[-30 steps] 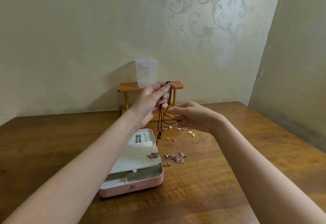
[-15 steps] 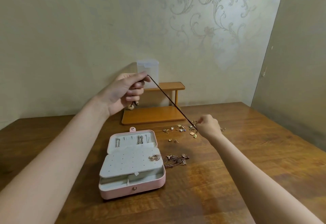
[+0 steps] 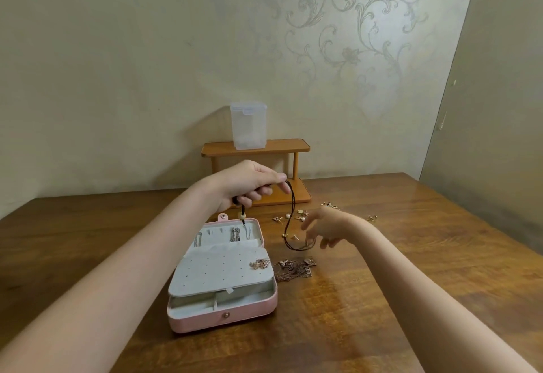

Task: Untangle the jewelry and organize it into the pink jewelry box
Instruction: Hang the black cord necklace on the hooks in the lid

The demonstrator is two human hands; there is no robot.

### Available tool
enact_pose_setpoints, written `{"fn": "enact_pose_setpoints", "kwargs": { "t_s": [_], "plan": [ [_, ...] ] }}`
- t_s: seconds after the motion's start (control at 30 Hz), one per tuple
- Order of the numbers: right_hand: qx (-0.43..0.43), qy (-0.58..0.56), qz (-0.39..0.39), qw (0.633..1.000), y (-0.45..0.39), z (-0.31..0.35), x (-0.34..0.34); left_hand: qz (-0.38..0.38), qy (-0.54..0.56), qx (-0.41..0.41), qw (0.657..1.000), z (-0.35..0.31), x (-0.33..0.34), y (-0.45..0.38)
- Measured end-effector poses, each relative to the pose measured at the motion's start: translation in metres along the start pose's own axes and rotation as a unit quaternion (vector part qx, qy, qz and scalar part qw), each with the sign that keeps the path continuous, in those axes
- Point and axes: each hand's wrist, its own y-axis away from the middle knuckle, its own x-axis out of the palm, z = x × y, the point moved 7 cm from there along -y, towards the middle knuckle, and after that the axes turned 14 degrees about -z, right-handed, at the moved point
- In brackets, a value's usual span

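The pink jewelry box [image 3: 223, 317] lies open on the wooden table, with chains hung in its lid [image 3: 233, 234] and a white perforated panel [image 3: 219, 271] folded over its tray. My left hand [image 3: 249, 184] is raised behind the box and grips a black cord necklace [image 3: 291, 214]. The cord's pale bead [image 3: 242, 216] dangles below my fist. The cord hangs slack in a loop down to the table. My right hand [image 3: 326, 227] hovers by the loop's lower end, fingers spread and blurred. A rose-gold tangle of chains [image 3: 296, 269] lies right of the box, partly on the panel.
Small gold earrings and charms [image 3: 299, 216] are scattered behind my right hand. A two-tier wooden shelf [image 3: 279, 148] stands against the wall with a clear plastic container [image 3: 248, 125] on top. The table's right edge runs close to a side wall.
The cord was pulled taut between both hands; now it hangs slack. My left hand has come down and rightward. My right hand has opened its fingers and shifted slightly left.
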Motion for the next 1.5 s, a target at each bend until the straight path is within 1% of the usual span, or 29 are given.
{"fn": "enact_pose_setpoints", "kwargs": {
  "t_s": [0.03, 0.07, 0.1, 0.13, 0.17, 0.2, 0.23, 0.27, 0.3, 0.33, 0.4, 0.43, 0.47, 0.5, 0.57, 0.6, 0.67, 0.77, 0.8, 0.87, 0.9, 0.93, 1.03, 1.1, 1.17, 1.23, 1.3, 1.4, 1.5],
  "plan": [
    [-0.023, -0.056, -0.03, 0.998, 0.0, 0.01, -0.012, 0.008, 0.009, -0.02, 1.0, 0.002, 0.003, 0.0],
    [-0.038, -0.153, -0.047, 0.986, 0.003, 0.022, -0.026, 0.017, 0.027, -0.041, 0.999, 0.004, 0.006, 0.0],
    [-0.052, -0.262, -0.037, 0.963, 0.006, 0.034, -0.036, 0.025, 0.052, -0.059, 0.997, 0.006, 0.008, 0.0],
    [-0.066, -0.346, -0.006, 0.936, 0.01, 0.047, -0.042, 0.028, 0.078, -0.074, 0.994, 0.007, 0.009, 0.0],
    [-0.082, -0.385, 0.03, 0.919, 0.016, 0.059, -0.044, 0.025, 0.103, -0.084, 0.991, 0.008, 0.009, -0.001],
    [-0.097, -0.397, 0.061, 0.911, 0.02, 0.068, -0.044, 0.017, 0.126, -0.092, 0.988, 0.01, 0.007, -0.003],
    [-0.106, -0.396, 0.072, 0.909, 0.022, 0.073, -0.042, 0.007, 0.147, -0.098, 0.984, 0.012, 0.004, -0.004],
    [-0.103, -0.394, 0.057, 0.912, 0.021, 0.076, -0.041, 0.001, 0.168, -0.105, 0.98, 0.015, 0.0, -0.005],
    [-0.091, -0.393, 0.014, 0.915, 0.017, 0.074, -0.044, 0.0, 0.188, -0.111, 0.976, 0.018, -0.004, -0.005],
    [-0.078, -0.388, -0.047, 0.917, 0.013, 0.069, -0.049, 0.002, 0.206, -0.113, 0.972, 0.022, -0.008, -0.004],
    [-0.067, -0.348, -0.16, 0.922, 0.01, 0.058, -0.062, -0.003, 0.235, -0.1, 0.967, 0.027, -0.016, -0.001],
    [-0.066, -0.332, -0.191, 0.921, 0.01, 0.055, -0.066, -0.015, 0.249, -0.087, 0.965, 0.028, -0.021, 0.0],
    [-0.066, -0.327, -0.207, 0.92, 0.01, 0.052, -0.068, -0.032, 0.261, -0.074, 0.962, 0.029, -0.026, 0.001],
    [-0.066, -0.329, -0.206, 0.919, 0.009, 0.051, -0.069, -0.05, 0.271, -0.063, 0.959, 0.03, -0.031, 0.001],
    [-0.067, -0.333, -0.168, 0.925, 0.01, 0.052, -0.065, -0.091, 0.261, -0.043, 0.96, 0.029, -0.037, 0.0],
    [-0.067, -0.335, -0.137, 0.93, 0.011, 0.053, -0.062, -0.114, 0.234, -0.027, 0.965, 0.026, -0.04, 0.0],
    [-0.061, -0.339, -0.063, 0.937, 0.015, 0.056, -0.053, -0.151, 0.147, 0.019, 0.977, 0.017, -0.041, -0.001],
    [-0.064, -0.343, 0.034, 0.937, 0.019, 0.064, -0.039, -0.151, 0.066, 0.074, 0.984, 0.003, -0.034, 0.001],
    [-0.073, -0.363, 0.059, 0.927, 0.02, 0.068, -0.036, -0.138, 0.054, 0.081, 0.986, 0.0, -0.031, 0.002],
    [-0.094, -0.435, 0.1, 0.89, 0.023, 0.078, -0.035, -0.108, 0.034, 0.087, 0.99, -0.003, -0.025, 0.004],
    [-0.104, -0.461, 0.106, 0.875, 0.025, 0.082, -0.036, -0.099, 0.025, 0.089, 0.991, -0.004, -0.023, 0.005],
    [-0.115, -0.468, 0.099, 0.871, 0.026, 0.084, -0.037, -0.096, 0.018, 0.089, 0.991, -0.004, -0.023, 0.006],
    [-0.148, -0.415, 0.016, 0.898, 0.02, 0.082, -0.04, -0.085, 0.046, 0.06, 0.993, -0.002, -0.022, 0.008],
    [-0.15, -0.415, -0.029, 0.897, 0.018, 0.079, -0.044, -0.068, 0.11, 0.015, 0.992, 0.003, -0.023, 0.01],
    [-0.155, -0.424, -0.052, 0.891, 0.019, 0.077, -0.047, -0.047, 0.186, -0.029, 0.981, 0.008, -0.025, 0.012],
    [-0.157, -0.424, -0.065, 0.889, 0.019, 0.075, -0.05, -0.032, 0.218, -0.048, 0.974, 0.012, -0.026, 0.014],
    [-0.158, -0.427, -0.061, 0.888, 0.02, 0.077, -0.051, -0.032, 0.195, -0.033, 0.98, 0.012, -0.027, 0.014],
    [-0.154, -0.418, -0.075, 0.892, 0.02, 0.08, -0.054, -0.078, 0.136, 0.005, 0.988, 0.01, -0.032, 0.012],
    [-0.16, -0.43, -0.091, 0.884, 0.021, 0.082, -0.062, -0.094, 0.12, 0.026, 0.988, 0.005, -0.035, 0.011]
  ]
}}
